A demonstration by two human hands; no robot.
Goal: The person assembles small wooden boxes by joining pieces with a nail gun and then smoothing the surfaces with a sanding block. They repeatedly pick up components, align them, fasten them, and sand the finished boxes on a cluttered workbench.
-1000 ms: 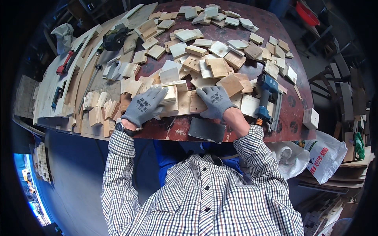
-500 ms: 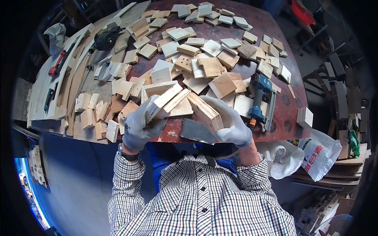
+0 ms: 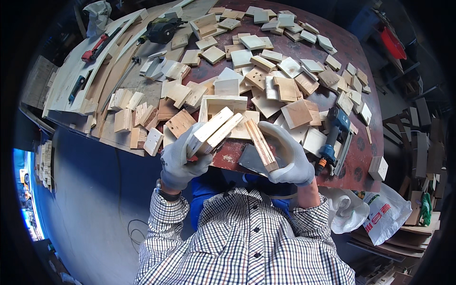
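Note:
Both my hands wear grey work gloves. My left hand (image 3: pixel 183 159) grips two flat pale wooden boards (image 3: pixel 214 130) stacked together, tilted up to the right, just above the table's near edge. My right hand (image 3: pixel 287 154) holds a narrower wooden piece (image 3: pixel 260 145) on edge, slanting down to the right. The two pieces nearly meet between my hands. Beneath them lies a grey flat sheet (image 3: pixel 251 161) on the table (image 3: pixel 294 47), a round dark red one.
Many small square wooden blocks (image 3: pixel 266 71) cover the table. A blue nail gun (image 3: pixel 335 135) lies right of my right hand. Long planks, a red tool (image 3: pixel 95 47) and a dark power tool (image 3: pixel 161 29) lie at the left. White bags (image 3: pixel 380 213) sit low right.
My hands lay flat on the wood pieces on the table; they have since picked up boards and lifted them toward me, above the table's near edge.

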